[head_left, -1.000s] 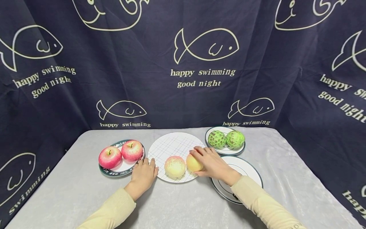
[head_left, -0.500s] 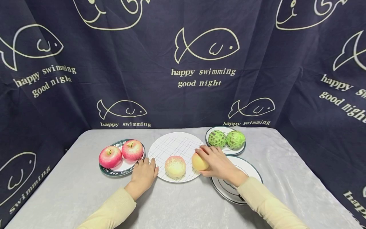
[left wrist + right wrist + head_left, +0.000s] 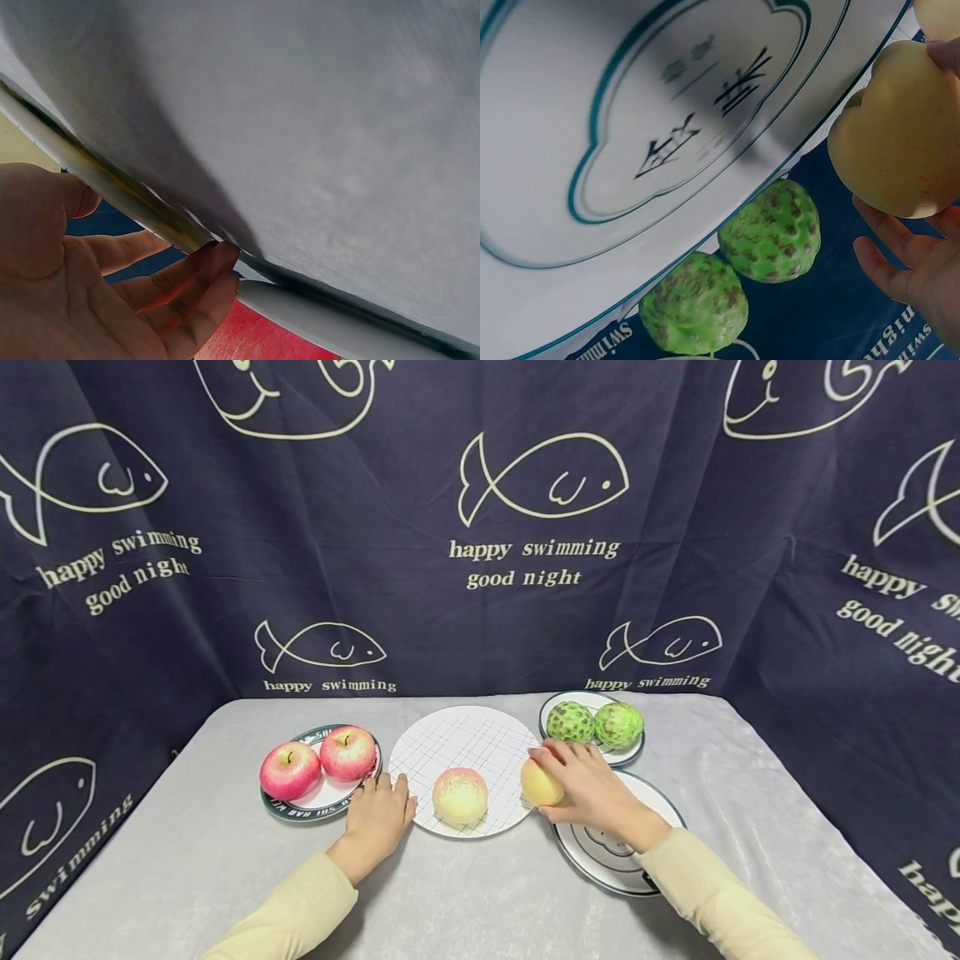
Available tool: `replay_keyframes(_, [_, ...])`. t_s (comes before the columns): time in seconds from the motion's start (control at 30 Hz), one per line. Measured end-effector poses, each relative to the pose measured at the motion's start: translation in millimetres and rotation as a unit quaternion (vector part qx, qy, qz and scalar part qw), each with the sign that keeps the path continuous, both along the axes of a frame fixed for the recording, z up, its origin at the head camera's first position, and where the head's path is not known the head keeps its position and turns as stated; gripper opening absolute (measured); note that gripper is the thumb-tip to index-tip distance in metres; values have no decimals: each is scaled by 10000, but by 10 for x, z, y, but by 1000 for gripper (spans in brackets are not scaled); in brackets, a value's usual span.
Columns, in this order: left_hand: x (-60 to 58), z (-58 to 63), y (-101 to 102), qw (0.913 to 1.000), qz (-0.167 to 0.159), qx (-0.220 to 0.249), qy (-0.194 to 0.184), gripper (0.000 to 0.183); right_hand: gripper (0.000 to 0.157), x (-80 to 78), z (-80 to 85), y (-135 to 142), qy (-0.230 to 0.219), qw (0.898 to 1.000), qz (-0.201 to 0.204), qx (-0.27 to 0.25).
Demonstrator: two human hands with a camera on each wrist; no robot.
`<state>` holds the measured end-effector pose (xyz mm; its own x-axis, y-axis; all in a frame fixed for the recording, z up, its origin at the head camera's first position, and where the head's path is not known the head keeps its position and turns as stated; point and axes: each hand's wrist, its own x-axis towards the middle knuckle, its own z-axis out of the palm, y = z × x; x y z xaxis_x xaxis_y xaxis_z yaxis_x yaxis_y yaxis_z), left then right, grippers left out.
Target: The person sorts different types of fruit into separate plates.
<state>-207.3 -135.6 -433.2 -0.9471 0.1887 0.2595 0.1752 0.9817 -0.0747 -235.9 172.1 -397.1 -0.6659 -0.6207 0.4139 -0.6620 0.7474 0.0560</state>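
My right hand (image 3: 592,785) holds a yellow peach (image 3: 542,782) in its fingers, over the right edge of a round white plate with a grid pattern (image 3: 450,735). In the right wrist view the held peach (image 3: 892,131) shows its cleft. Another peach (image 3: 460,796), blushed pink on top, sits on the grid plate. My left hand (image 3: 378,818) lies at that plate's left rim, its fingers extended against the edge. The left wrist view shows the fingers (image 3: 195,292) near the rim, with nothing gripped. Right of the grid plate is a white plate with dark rings (image 3: 577,852), partly under my right forearm.
Two red apples (image 3: 290,771) lie on a green-rimmed plate (image 3: 300,814) at the left. Two green custard apples (image 3: 618,726) sit on a small plate (image 3: 551,752) at the back right. A grey cloth covers the table (image 3: 465,902); a dark fish-print curtain (image 3: 420,527) hangs behind.
My right hand has moved rightward with the peach, from beside the other peach to the grid plate's right edge. The left hand has stayed in place.
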Motion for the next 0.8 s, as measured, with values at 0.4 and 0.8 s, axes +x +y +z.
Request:
replay_keyframes(0.4, [-12, -7, -1, 10000, 6, 35, -45, 40, 70, 41, 25, 210, -89, 9996, -252, -132])
replay_keyframes(0.8, [-15, -2, -5, 10000, 7, -18, -97, 40, 72, 78, 1, 460, -146, 9981, -479, -354])
